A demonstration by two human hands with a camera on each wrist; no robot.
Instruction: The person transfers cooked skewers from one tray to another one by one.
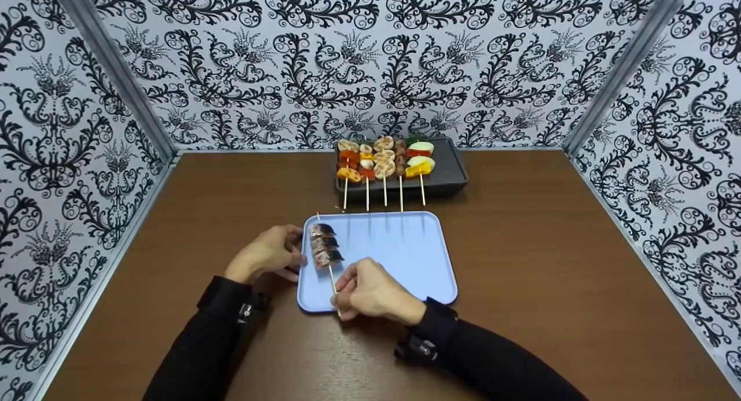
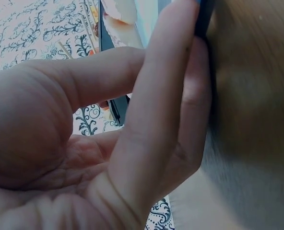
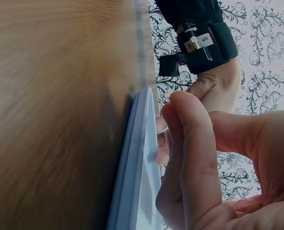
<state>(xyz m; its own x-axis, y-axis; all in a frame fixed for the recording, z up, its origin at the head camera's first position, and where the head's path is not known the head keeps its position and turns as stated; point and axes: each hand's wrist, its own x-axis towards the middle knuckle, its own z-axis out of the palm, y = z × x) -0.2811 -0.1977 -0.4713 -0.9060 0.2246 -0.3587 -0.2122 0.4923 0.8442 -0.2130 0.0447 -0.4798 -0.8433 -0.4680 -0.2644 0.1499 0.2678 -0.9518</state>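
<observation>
A light-blue tray [image 1: 393,253] lies on the table in the head view. Along its left side is a skewer [image 1: 325,243] with three chunks that look like fish with dark skin. My right hand [image 1: 373,291] pinches the bare lower end of its stick between thumb and fingers, above the tray's near edge. At the tray's left edge, my left hand [image 1: 267,253] grips the rim, thumb on the upper side. In the left wrist view, the fingers [image 2: 156,96] meet the dark edge of the tray. The stick is mostly hidden by the fingertips [image 3: 187,103] in the right wrist view.
Behind the blue tray stands a dark rectangular dish [image 1: 446,164] with several skewers of vegetables, meatballs and slices lying across it, sticks toward me. The brown table [image 1: 538,262] spreads to both sides. Black-and-white patterned walls [image 1: 359,71] enclose it on the left, right and back.
</observation>
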